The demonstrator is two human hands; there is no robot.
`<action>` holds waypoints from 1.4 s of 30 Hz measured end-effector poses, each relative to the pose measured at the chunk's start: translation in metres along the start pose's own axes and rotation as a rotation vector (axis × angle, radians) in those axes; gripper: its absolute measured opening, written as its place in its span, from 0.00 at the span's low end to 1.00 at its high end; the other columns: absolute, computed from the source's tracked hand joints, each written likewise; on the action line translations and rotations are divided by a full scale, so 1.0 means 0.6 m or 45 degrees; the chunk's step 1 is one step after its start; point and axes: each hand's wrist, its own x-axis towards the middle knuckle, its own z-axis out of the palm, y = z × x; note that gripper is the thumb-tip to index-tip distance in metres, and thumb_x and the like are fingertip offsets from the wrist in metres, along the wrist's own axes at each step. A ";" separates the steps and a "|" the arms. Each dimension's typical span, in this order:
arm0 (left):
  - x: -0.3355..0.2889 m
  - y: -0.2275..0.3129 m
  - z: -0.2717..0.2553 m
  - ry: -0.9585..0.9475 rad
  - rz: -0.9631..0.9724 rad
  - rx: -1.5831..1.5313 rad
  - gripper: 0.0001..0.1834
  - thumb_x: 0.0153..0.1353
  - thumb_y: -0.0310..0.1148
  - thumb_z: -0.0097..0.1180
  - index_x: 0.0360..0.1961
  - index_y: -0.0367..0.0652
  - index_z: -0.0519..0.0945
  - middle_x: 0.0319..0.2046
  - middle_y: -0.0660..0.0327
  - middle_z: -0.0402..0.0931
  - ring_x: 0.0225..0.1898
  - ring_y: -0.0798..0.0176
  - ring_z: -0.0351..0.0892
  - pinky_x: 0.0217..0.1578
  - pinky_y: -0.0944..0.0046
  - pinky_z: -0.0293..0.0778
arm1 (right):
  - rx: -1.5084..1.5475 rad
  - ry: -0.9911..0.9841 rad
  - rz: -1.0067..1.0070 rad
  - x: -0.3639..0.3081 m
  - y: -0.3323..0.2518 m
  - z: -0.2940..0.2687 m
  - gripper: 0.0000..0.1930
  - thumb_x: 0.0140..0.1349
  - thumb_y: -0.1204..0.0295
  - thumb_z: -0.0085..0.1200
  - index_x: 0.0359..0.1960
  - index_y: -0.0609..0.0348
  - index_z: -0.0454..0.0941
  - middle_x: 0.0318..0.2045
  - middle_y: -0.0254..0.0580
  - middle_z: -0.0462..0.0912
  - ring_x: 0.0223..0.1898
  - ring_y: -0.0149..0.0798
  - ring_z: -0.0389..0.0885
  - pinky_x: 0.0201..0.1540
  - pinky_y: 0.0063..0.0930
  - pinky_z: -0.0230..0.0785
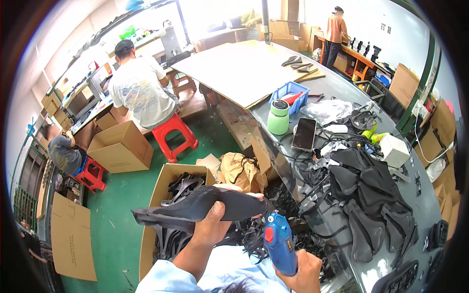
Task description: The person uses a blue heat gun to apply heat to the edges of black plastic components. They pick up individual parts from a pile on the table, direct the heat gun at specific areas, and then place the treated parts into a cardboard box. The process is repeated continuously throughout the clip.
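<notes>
My left hand (212,224) grips a long black moulded pad (239,204), its thumb pressed on the upper face. The pad lies roughly crosswise above an open cardboard box (148,244). In my right hand (304,272) is a blue handheld power tool (281,246) with a red button, fingers wrapped round its lower body. The tool's head is close to the pad's right end; whether they touch I cannot tell. Black strips and scraps (183,186) fill the box below. On the grey table (337,271) at right lie several similar black moulded pieces (359,180).
The table also bears a phone (305,134), a green bottle (278,117), a blue basket (298,93) and a small white box (394,150). Cables and scraps clutter its left edge. Two seated people (141,88) are at left; another person (335,36) stands far right.
</notes>
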 end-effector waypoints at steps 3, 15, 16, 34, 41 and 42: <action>-0.006 0.002 -0.006 0.056 0.003 0.041 0.26 0.61 0.48 0.48 0.48 0.34 0.67 0.40 0.39 0.74 0.47 0.42 0.75 0.44 0.45 0.74 | -0.026 0.004 -0.040 0.000 -0.002 -0.001 0.17 0.38 0.69 0.64 0.24 0.59 0.66 0.15 0.49 0.69 0.19 0.54 0.70 0.22 0.43 0.62; -0.001 0.005 0.022 0.018 0.042 0.213 0.16 0.60 0.32 0.52 0.46 0.33 0.70 0.46 0.49 0.73 0.50 0.60 0.72 0.53 0.59 0.66 | -0.121 0.057 -0.069 0.000 -0.003 0.007 0.17 0.38 0.69 0.63 0.23 0.59 0.65 0.14 0.48 0.68 0.18 0.53 0.70 0.21 0.43 0.61; 0.001 0.004 0.025 0.030 0.075 0.197 0.15 0.60 0.31 0.51 0.46 0.33 0.70 0.45 0.51 0.73 0.49 0.61 0.72 0.52 0.60 0.66 | -0.101 0.058 -0.061 -0.001 -0.001 0.008 0.17 0.38 0.69 0.63 0.23 0.59 0.65 0.14 0.48 0.68 0.18 0.53 0.70 0.21 0.43 0.61; -0.014 -0.014 0.032 0.183 -0.081 0.258 0.12 0.57 0.26 0.54 0.42 0.35 0.74 0.39 0.62 0.75 0.41 0.72 0.71 0.44 0.70 0.66 | 0.110 0.023 0.017 0.004 -0.015 0.008 0.17 0.38 0.70 0.64 0.23 0.60 0.66 0.16 0.49 0.70 0.20 0.54 0.72 0.22 0.42 0.63; 0.007 0.036 0.030 -0.008 -0.323 0.541 0.14 0.52 0.24 0.57 0.42 0.34 0.74 0.36 0.61 0.76 0.38 0.71 0.73 0.41 0.69 0.69 | -0.081 0.059 -0.073 0.004 -0.012 0.004 0.18 0.37 0.70 0.64 0.23 0.60 0.65 0.15 0.48 0.68 0.18 0.53 0.70 0.21 0.43 0.60; 0.011 0.044 0.028 -0.045 -0.358 0.591 0.14 0.52 0.24 0.58 0.41 0.34 0.74 0.37 0.60 0.76 0.39 0.69 0.74 0.42 0.67 0.70 | -0.097 0.056 -0.083 0.003 -0.011 0.004 0.18 0.37 0.69 0.64 0.23 0.60 0.65 0.15 0.48 0.68 0.19 0.53 0.70 0.21 0.43 0.60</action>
